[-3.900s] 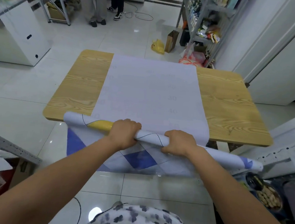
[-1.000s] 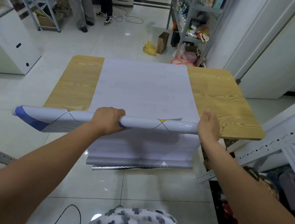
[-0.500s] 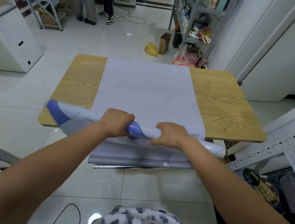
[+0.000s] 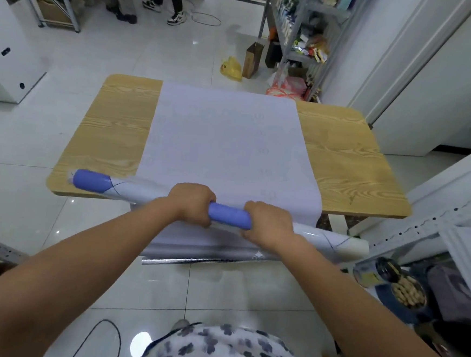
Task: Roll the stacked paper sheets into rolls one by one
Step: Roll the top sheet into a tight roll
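Wooden bench point(image 4: 114, 129) mid-frame, sheets point(image 4: 226, 138) flat across it, near ends drooping off the edge. At lower centre, roll point(image 4: 228, 215) clasped by left grip point(image 4: 191, 203) and right grip point(image 4: 267, 223); parts hidden beneath fingers.

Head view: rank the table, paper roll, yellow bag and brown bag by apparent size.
1. table
2. paper roll, nearest the camera
3. yellow bag and brown bag: about alike, both far off, so unranked
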